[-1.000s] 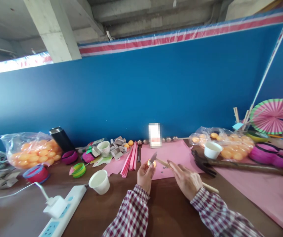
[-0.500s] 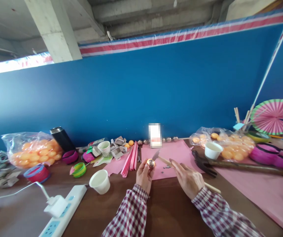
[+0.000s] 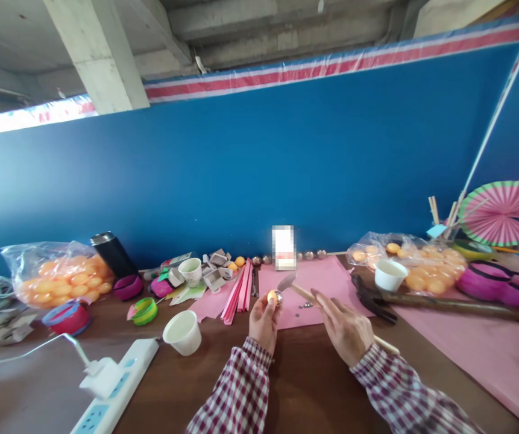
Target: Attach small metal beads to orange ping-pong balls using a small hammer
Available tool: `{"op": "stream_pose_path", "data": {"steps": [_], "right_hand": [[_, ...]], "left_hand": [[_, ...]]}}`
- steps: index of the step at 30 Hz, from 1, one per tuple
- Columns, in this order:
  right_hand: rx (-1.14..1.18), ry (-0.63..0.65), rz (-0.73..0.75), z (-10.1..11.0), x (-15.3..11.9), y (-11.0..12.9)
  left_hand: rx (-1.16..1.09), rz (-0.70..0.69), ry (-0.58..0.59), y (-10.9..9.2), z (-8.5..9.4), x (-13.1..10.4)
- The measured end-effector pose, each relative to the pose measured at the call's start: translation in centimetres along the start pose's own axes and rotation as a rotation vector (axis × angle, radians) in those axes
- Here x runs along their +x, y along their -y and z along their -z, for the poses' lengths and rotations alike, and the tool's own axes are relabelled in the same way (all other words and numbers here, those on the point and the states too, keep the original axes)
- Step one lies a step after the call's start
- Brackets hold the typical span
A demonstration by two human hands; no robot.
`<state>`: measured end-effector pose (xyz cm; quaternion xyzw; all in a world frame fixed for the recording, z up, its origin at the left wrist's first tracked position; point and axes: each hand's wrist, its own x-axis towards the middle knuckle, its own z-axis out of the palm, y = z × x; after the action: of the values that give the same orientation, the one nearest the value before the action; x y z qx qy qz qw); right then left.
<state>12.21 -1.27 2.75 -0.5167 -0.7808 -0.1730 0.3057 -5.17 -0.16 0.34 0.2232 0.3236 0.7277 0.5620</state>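
Note:
My left hand (image 3: 262, 322) is closed around a small orange ball (image 3: 272, 295) whose right side is covered in something shiny and silver. My right hand (image 3: 347, 325) grips the pale wooden handle of a small hammer (image 3: 303, 293). The hammer's grey head is smeared by motion and hangs just above and right of the ball; I cannot tell whether they touch. Beneath them lies a pink paper sheet (image 3: 327, 278), on which several tiny silver pieces (image 3: 305, 305) are scattered between the hands.
Silver balls (image 3: 308, 255) line the wall behind the paper. A claw hammer (image 3: 449, 302) and a white cup (image 3: 390, 275) lie right; another cup (image 3: 182, 333) and a power strip (image 3: 119, 386) stand left. Bags of orange balls (image 3: 67, 280) flank the table.
The ball has turned in my left hand, bringing its orange side towards me and the silver side rightward. The hammer head has lifted slightly and tilted.

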Motion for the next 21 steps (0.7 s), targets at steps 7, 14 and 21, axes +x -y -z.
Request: {"op": "stream_pose_path", "data": {"steps": [7,14,21], "right_hand": [[-0.009,0.02,-0.006,-0.13,-0.06,0.01],[-0.04,0.029,0.032,-0.21,-0.09,-0.07],[-0.036,0.053,0.026,0.24,-0.02,0.27]], "left_hand": [[-0.029,0.032,0.019,-0.13,-0.04,-0.05],[-0.08,0.058,0.008,-0.43,-0.29,-0.26],[-0.055,0.013,0.005,-0.3,-0.23,-0.18]]}}
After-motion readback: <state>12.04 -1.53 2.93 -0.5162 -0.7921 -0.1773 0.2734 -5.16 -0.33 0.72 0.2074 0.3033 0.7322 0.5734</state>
